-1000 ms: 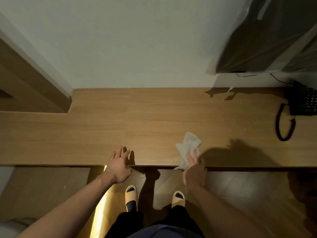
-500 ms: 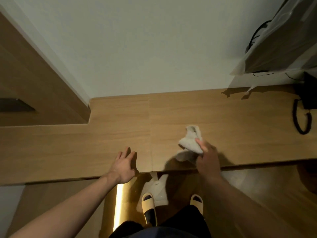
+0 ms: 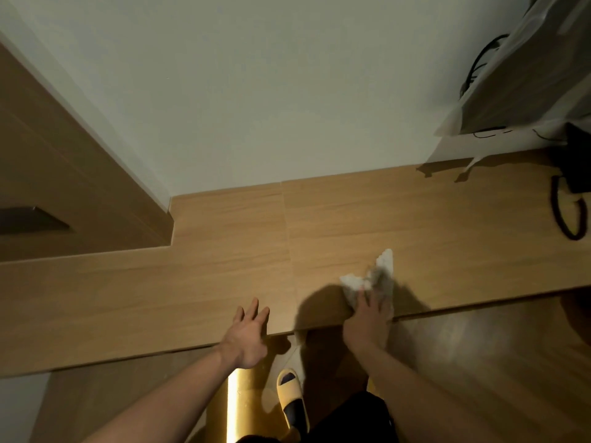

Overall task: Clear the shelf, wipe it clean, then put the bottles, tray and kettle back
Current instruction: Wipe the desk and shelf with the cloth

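The wooden shelf (image 3: 224, 251) runs across the view with nothing standing on its middle. My right hand (image 3: 367, 318) presses a crumpled white cloth (image 3: 377, 276) onto the shelf close to its front edge. My left hand (image 3: 248, 334) rests with fingers spread on the front edge, to the left of the cloth, holding nothing. No bottles, tray or kettle are in view.
A black telephone (image 3: 575, 164) with a coiled cord (image 3: 567, 215) sits at the far right of the shelf. A plastic-wrapped dark object (image 3: 527, 75) hangs on the wall above it. A wooden panel (image 3: 64, 174) rises at the left. My slippered foot (image 3: 292, 398) stands on the floor below.
My right hand has pulled the cloth back toward the front edge of the shelf and now lies flat on it. The view has shifted left. My left hand stays on the edge.
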